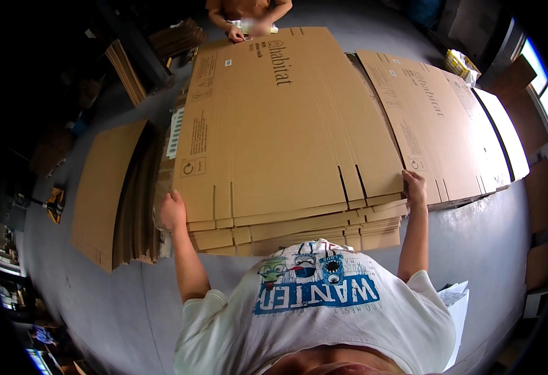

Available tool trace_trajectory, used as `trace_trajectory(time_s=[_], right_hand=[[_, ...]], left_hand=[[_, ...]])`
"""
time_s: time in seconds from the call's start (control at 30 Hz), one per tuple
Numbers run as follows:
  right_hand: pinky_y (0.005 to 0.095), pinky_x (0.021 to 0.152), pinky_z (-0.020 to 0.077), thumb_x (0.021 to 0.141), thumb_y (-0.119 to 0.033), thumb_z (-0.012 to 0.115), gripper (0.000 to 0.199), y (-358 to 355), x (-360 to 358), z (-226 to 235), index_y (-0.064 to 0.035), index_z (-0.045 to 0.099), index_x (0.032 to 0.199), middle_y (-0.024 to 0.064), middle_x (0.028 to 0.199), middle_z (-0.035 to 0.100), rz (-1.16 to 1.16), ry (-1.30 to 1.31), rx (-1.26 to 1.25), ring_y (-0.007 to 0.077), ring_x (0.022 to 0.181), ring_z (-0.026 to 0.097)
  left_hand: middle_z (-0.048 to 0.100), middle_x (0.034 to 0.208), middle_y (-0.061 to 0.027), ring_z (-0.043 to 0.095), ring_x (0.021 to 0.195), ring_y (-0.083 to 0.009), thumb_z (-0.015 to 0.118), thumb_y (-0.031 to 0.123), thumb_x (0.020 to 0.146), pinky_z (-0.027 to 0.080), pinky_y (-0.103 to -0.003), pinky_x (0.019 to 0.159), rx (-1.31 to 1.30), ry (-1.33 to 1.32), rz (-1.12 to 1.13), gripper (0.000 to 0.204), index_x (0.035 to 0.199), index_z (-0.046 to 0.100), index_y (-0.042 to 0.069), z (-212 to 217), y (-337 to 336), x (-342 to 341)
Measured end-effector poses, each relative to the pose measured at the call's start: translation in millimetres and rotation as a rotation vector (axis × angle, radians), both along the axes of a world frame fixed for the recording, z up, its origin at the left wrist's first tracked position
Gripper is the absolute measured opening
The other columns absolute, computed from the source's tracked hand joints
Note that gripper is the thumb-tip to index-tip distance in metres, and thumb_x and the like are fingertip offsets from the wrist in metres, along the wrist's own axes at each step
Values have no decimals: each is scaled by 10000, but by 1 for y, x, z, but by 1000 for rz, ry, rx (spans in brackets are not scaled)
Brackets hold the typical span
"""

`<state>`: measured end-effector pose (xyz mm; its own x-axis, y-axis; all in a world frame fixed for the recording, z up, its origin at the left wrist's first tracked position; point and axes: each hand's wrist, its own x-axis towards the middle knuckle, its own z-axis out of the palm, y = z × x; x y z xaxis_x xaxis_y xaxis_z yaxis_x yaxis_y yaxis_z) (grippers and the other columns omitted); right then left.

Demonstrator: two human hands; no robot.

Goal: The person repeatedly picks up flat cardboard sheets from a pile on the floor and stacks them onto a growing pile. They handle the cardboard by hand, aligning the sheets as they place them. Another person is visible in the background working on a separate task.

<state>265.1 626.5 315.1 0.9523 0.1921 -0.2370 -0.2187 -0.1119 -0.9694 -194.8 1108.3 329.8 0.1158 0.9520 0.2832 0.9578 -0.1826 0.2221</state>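
A large flattened cardboard box (pixel 274 137) with dark print and slotted flaps lies on top of a stack of similar flat boxes (pixel 299 228). At its near left corner, my left hand (pixel 172 211) is closed on the edge, its fingertips partly hidden. My right hand (pixel 415 186) pinches the near right edge, thumb on top and the other fingers mostly out of sight. Across the stack, a co-worker's hand (pixel 236 34) is at the far left corner of the same box; their other hand is blurred.
To the right lies a second stack of flat printed boxes (pixel 424 125), with a glossy white sheet (pixel 502 134) beyond. More cardboard (pixel 108 187) leans at the left. A yellow basket (pixel 461 65) stands at the far right. White papers (pixel 454 300) are near my right side.
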Motion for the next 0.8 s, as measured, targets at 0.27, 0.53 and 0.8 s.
trace_trajectory(time_s=[0.27, 0.53, 0.8], right_hand=[[211, 425, 516, 833, -241, 613, 291, 4, -8, 27, 3, 628, 990, 28, 745, 620, 179, 118, -34, 96, 575, 591], [202, 436, 510, 842, -276, 595, 293, 2, -10, 21, -27, 629, 991, 12, 754, 617, 170, 66, -59, 79, 594, 586], [214, 439, 511, 825, -253, 607, 305, 5, -11, 21, -7, 636, 1004, 27, 768, 634, 150, 53, -39, 93, 608, 602]], left_hand=[[622, 940, -209, 573, 884, -411, 395, 443, 884, 452, -501, 734, -143, -52, -59, 445, 928, 605, 53, 9, 10, -11], [628, 927, -207, 579, 877, -414, 382, 433, 884, 454, -507, 730, -56, -19, -47, 439, 919, 606, 57, 9, 2, -5], [635, 903, -202, 589, 858, -412, 388, 436, 886, 464, -507, 720, -15, 9, -35, 436, 916, 609, 62, 6, 3, -6]])
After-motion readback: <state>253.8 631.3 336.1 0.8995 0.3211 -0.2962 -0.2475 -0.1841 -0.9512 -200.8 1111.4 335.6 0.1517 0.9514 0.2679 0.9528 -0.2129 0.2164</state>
